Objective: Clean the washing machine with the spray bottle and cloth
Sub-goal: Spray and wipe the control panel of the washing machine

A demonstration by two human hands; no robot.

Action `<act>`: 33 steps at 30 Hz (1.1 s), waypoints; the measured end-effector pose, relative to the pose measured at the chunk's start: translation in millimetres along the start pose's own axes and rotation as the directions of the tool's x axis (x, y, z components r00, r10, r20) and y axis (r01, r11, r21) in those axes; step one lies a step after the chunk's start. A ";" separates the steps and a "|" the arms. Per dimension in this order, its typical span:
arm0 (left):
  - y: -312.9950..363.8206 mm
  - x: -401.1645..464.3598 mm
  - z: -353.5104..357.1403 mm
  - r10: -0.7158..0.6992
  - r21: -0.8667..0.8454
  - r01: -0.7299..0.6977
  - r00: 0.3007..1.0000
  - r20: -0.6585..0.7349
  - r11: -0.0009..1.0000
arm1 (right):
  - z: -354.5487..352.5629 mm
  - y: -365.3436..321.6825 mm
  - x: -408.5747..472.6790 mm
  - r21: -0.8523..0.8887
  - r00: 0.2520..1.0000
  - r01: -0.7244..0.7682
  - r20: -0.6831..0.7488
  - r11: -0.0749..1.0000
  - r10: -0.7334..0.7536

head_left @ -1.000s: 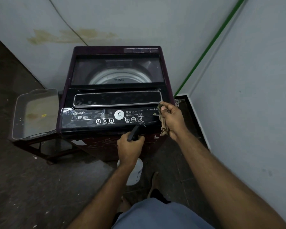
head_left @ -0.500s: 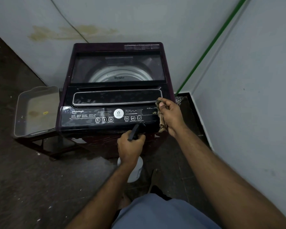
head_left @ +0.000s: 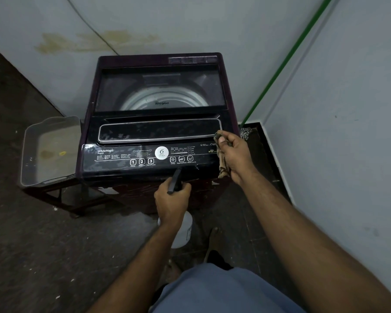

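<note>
- At the centre of the frame, against the back wall, stands the top-loading washing machine [head_left: 158, 114]: dark body, glass lid down, steel drum visible through it, black control panel along the near edge.
- Left of the machine, lower in frame, a grey plastic tub [head_left: 35, 141] rests on a dark stand; its floor carries a brownish stain and one small yellow fleck.
- Right forearm enters from the lower right corner and reaches up to the machine's right front corner. The right hand [head_left: 235, 154] is curled around a crumpled brownish cloth [head_left: 224, 164], thumb up, with the upper end of the cloth at the lid handle's right end and the rest hanging below the fist.
- Left forearm rises from bottom centre. The left hand [head_left: 173, 203] grips the neck of the spray bottle [head_left: 182, 231], held just before the control panel; black spray head points at the panel, white body hangs below the hand.
</note>
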State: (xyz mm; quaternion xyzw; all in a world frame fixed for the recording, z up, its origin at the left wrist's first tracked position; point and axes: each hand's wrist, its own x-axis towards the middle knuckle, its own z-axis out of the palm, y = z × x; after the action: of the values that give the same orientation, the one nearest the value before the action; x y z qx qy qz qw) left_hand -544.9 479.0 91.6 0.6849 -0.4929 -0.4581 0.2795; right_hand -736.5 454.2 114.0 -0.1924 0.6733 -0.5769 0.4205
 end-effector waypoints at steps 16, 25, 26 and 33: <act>-8.9 16.6 -62.6 -0.067 -0.111 0.047 0.981 -0.183 0.993 | 89.2 5.3 -15.8 -0.116 0.983 0.010 0.186 0.993 0.012; -8.5 27.4 -97.3 -0.118 -0.067 0.106 0.970 -0.211 0.992 | 132.3 1.9 -34.5 -0.136 0.955 0.017 0.296 0.991 0.024; -9.1 27.7 -98.8 -0.118 -0.064 0.106 0.969 -0.216 0.992 | 135.7 2.3 -34.4 -0.144 0.953 0.027 0.304 0.989 0.018; -18.6 32.3 -115.0 -0.167 -0.113 0.140 0.944 -0.286 0.984 | 155.7 3.5 -33.6 -0.126 0.938 0.035 0.345 0.991 0.011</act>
State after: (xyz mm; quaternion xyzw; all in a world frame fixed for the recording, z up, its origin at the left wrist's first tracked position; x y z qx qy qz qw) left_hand -430.2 447.7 113.4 0.7684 -0.3695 -0.3935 0.3437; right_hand -593.8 384.3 125.3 -0.3215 0.6240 -0.4917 0.5152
